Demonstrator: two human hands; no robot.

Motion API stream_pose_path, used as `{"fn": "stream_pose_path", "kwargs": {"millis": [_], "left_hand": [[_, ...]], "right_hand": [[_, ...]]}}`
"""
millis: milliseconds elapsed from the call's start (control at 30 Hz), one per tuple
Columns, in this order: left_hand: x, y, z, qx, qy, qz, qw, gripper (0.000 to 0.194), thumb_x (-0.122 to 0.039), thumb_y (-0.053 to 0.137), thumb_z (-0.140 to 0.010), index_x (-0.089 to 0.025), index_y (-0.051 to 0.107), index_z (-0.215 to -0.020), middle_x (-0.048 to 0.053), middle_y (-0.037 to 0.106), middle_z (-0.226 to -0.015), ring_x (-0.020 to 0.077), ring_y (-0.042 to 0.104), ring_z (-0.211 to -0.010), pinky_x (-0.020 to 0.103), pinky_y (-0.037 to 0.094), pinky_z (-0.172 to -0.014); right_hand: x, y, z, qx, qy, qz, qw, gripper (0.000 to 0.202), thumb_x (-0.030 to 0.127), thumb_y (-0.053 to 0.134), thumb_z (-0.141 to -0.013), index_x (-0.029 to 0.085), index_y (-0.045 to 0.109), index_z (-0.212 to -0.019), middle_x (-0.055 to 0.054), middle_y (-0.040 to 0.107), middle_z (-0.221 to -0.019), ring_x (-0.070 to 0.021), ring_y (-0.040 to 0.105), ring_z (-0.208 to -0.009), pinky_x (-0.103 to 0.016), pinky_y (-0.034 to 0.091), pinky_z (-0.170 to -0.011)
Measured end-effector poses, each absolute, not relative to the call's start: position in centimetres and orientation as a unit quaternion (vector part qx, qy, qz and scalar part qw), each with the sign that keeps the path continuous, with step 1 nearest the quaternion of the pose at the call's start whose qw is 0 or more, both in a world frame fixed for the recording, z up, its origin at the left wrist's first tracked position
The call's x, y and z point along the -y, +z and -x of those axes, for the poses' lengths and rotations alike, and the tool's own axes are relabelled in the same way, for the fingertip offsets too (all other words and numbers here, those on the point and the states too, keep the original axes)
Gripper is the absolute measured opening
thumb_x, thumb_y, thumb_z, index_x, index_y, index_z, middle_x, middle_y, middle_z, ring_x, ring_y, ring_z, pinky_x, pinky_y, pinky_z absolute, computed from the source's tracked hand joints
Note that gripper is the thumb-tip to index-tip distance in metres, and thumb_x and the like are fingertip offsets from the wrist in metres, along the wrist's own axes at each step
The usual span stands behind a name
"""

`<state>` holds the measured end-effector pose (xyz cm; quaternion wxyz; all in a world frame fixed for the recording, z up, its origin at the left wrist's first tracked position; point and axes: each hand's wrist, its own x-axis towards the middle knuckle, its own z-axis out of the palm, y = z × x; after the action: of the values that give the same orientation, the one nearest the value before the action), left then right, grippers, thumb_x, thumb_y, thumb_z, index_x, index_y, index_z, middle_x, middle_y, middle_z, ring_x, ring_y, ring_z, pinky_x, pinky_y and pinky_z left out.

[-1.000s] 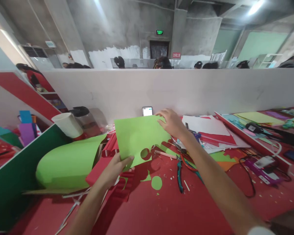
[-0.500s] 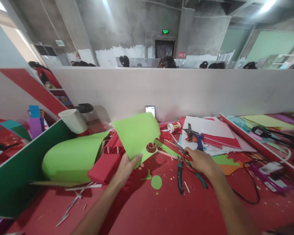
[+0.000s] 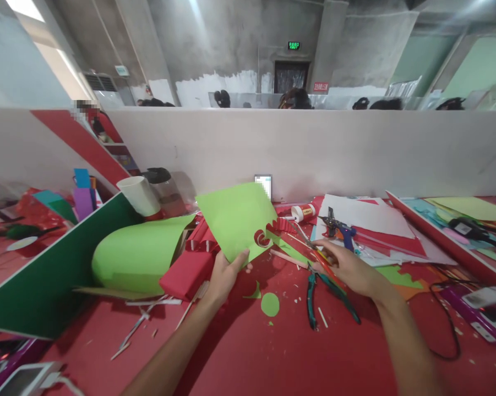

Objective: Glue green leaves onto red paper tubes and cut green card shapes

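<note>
My left hand pinches the lower edge of a light green paper sheet, held up with a round hole cut near its right corner. Red shows through that hole. To the right, my right hand is closed on a pair of scissors with red-orange handles, blades toward the upper left. Under this hand lie pliers with teal handles, partly covered by the scissors. A cut green paper circle rests on the red table below the sheet, beside a curved green scrap.
A rolled green sheet and a red box-like block lie at left. Behind stand a white paper roll and a phone. A blue glue gun rests on papers at right, near a green divider-side cable.
The view has turned slightly left, so things sit farther right. My right hand has raised the scissors' handles off the pliers a little. My left hand keeps its hold on the green sheet.
</note>
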<state>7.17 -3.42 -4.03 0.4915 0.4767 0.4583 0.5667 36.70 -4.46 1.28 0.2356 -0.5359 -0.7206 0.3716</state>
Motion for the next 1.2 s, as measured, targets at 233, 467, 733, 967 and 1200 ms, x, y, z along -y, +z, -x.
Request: {"fn": "stream_pose_path", "kwargs": {"millis": [233,467,733,967,1200], "left_hand": [[2.1,-2.8,-8.0,-0.421,0.66,-0.431,0.448,0.032,-0.038,0.076,-0.079,-0.016,0.063,-0.099,0.001,0.069,-0.081,0.0137,0.062,-0.059,0.028,0.054,-0.061],[1.9,-3.3,-8.0,-0.439,0.706,-0.401,0.384,0.033,-0.038,0.074,-0.082,-0.014,0.068,-0.104,0.008,0.074,-0.102,0.0201,0.07,-0.085,0.03,0.058,-0.077],[2.7,-3.1,-7.2,-0.453,0.685,-0.457,0.342,0.03,-0.038,0.073,-0.084,-0.014,0.071,-0.102,0.01,0.075,-0.109,0.0246,0.07,-0.101,0.032,0.054,-0.09],[3.2,-2.6,-7.0,-0.443,0.672,-0.487,0.338,0.029,-0.038,0.071,-0.085,-0.015,0.073,-0.103,0.01,0.076,-0.105,0.024,0.07,-0.097,0.034,0.055,-0.089],[3.4,-2.4,-7.1,-0.447,0.668,-0.485,0.343,0.03,-0.036,0.073,-0.082,-0.014,0.072,-0.103,0.009,0.076,-0.103,0.0241,0.07,-0.095,0.033,0.055,-0.087]], "right_hand": [[5.0,0.2,-32.5,0.645,0.615,0.392,0.227,0.043,0.043,0.061,-0.094,0.027,0.047,-0.132,0.003,0.054,-0.082,-0.0088,0.047,-0.053,-0.022,0.045,-0.049],[6.0,0.8,-31.2,0.722,0.545,0.392,0.168,0.036,0.042,0.053,-0.099,0.026,0.048,-0.13,0.003,0.05,-0.077,-0.0132,0.05,-0.062,-0.027,0.05,-0.061],[5.1,-0.3,-27.9,0.709,0.563,0.379,0.19,0.053,0.06,0.048,-0.099,0.025,0.044,-0.138,0.003,0.051,-0.078,-0.012,0.055,-0.054,-0.029,0.053,-0.057],[5.6,-1.8,-26.4,0.673,0.607,0.335,0.256,0.055,0.067,0.047,-0.096,0.023,0.048,-0.129,0.005,0.046,-0.075,-0.0089,0.05,-0.049,-0.024,0.05,-0.048],[6.0,-2.1,-26.2,0.654,0.62,0.331,0.28,0.054,0.069,0.049,-0.094,0.024,0.052,-0.123,0.007,0.043,-0.07,-0.0083,0.045,-0.047,-0.023,0.052,-0.047]]}}
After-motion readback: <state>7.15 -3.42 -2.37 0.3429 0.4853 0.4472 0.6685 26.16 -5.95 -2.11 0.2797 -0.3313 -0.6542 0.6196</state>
